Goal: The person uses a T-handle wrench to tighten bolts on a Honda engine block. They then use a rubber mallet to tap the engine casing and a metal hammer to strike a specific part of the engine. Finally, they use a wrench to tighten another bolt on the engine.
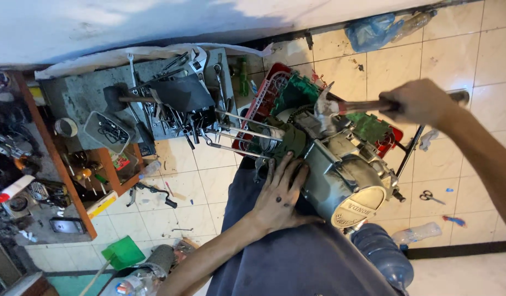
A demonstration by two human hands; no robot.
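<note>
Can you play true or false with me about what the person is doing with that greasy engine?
1. The left hand lies flat on the engine. True.
2. The right hand holds nothing. False: it grips the handle of a hammer.
3. Scissors lie on the tiled floor. True.
4. The tools by the wall hang neatly on hooks. False: they lie in a jumbled pile.
5. The engine sits on a wooden table. False: it rests across the person's lap.

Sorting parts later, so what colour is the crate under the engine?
Red, seen in the head view: the crate beneath the engine.
</note>
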